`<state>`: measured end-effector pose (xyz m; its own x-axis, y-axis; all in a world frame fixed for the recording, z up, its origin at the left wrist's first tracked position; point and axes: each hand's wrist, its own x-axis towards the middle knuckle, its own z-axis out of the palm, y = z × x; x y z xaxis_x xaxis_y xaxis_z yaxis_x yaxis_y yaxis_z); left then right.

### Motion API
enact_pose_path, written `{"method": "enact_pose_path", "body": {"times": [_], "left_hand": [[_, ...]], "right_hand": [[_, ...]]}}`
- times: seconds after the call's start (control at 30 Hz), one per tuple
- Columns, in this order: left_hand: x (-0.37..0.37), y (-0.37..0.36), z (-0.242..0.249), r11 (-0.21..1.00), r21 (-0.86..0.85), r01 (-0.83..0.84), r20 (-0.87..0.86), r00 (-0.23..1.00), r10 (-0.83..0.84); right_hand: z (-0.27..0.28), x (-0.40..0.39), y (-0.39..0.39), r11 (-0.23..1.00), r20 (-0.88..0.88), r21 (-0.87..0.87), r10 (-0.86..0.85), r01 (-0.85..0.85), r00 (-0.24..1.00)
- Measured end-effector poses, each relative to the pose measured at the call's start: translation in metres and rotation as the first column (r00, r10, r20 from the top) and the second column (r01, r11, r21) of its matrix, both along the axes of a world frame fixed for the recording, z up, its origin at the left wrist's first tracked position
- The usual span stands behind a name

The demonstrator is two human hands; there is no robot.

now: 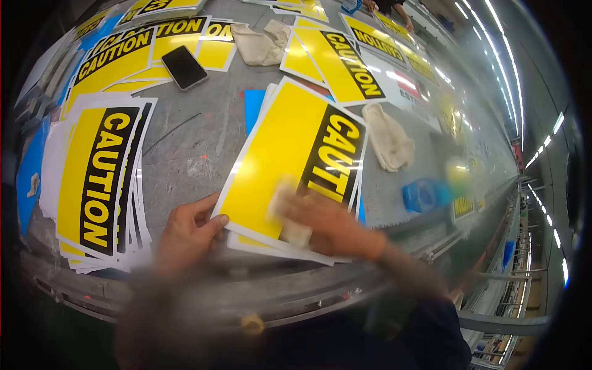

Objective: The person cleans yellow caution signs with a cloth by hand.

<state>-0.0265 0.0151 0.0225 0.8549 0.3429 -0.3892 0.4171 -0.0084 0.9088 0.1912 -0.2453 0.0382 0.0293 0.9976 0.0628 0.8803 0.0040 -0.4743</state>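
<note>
A yellow and black caution sign lies tilted on top of a stack of similar signs in front of me. My left hand grips its near left corner, thumb on the face and fingers toward the edge. My right hand, smeared by motion, presses a pale cloth on the sign's lower part, covering the end of the lettering. Left of my hands stands another stack of caution signs, its sheets fanned unevenly.
A black phone lies among more signs at the back. Beige cloths and a fabric glove or rag rest on the grey table. A blue bottle is on the right. Another person's hand shows at the far end.
</note>
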Motion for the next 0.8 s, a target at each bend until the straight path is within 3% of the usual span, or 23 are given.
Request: {"method": "enact_pose_path", "body": {"times": [0.03,0.1,0.17,0.2,0.23,0.3,0.33,0.43,0.5,0.57,0.6,0.7,0.73,0.77,0.8], "left_hand": [[0.000,-0.002,0.001,1.000,0.008,0.011,-0.013,1.000,-0.011],[-0.002,-0.005,0.000,1.000,-0.002,0.017,-0.002,1.000,-0.017],[0.001,-0.003,-0.003,1.000,-0.020,-0.017,0.006,1.000,0.017],[0.000,-0.004,-0.007,0.999,-0.045,-0.018,-0.015,1.000,0.018],[0.001,-0.001,-0.008,0.998,-0.062,-0.016,-0.030,0.999,0.014],[0.001,0.000,-0.001,0.997,-0.072,-0.001,-0.041,0.999,-0.002],[0.003,0.001,0.001,0.997,-0.071,0.007,-0.031,0.999,-0.009],[0.002,0.003,-0.005,0.994,-0.107,-0.021,-0.026,0.999,0.018],[0.001,0.004,-0.008,0.989,-0.146,-0.006,-0.058,0.998,-0.002],[0.003,0.005,-0.005,0.992,-0.128,0.015,-0.051,0.998,-0.022],[0.003,0.004,0.001,0.993,-0.119,0.019,-0.048,0.999,-0.025],[0.001,0.007,-0.007,0.990,-0.134,0.040,-0.009,0.999,-0.041],[0.001,0.007,-0.011,0.984,-0.170,0.047,0.006,0.999,-0.046],[0.000,0.007,-0.013,0.976,-0.206,0.065,0.015,0.998,-0.063],[-0.001,0.008,-0.012,0.977,-0.201,0.072,0.014,0.997,-0.070]], "right_hand": [[0.007,0.034,0.007,0.971,-0.041,-0.024,-0.238,0.237,0.970],[-0.007,0.060,0.014,0.930,-0.019,0.057,-0.362,0.363,0.932],[-0.013,0.038,0.017,0.977,0.078,0.082,-0.203,0.197,0.976],[-0.006,0.001,0.030,0.997,0.182,0.069,0.011,-0.024,0.983],[-0.005,-0.007,0.032,0.987,0.150,0.039,0.149,-0.156,0.977],[-0.009,0.029,0.057,0.991,0.259,0.123,-0.087,0.056,0.962],[-0.003,0.057,0.068,0.958,0.103,0.009,-0.285,0.286,0.953],[-0.007,0.026,0.070,0.987,0.276,0.121,-0.138,0.108,0.951],[-0.011,-0.020,0.060,0.983,0.081,0.074,0.161,-0.167,0.984],[-0.009,0.008,0.068,0.999,0.189,0.010,0.039,-0.041,0.981],[-0.010,0.033,0.074,0.990,0.124,0.038,-0.136,0.132,0.983],[-0.021,0.015,0.070,0.987,0.202,0.132,-0.116,0.090,0.973],[-0.021,-0.010,0.067,0.989,0.284,0.077,0.102,-0.129,0.953],[-0.016,-0.024,0.065,0.985,0.212,0.070,0.142,-0.160,0.967],[-0.011,-0.014,0.070,0.997,0.246,0.069,0.008,-0.026,0.969]]}}
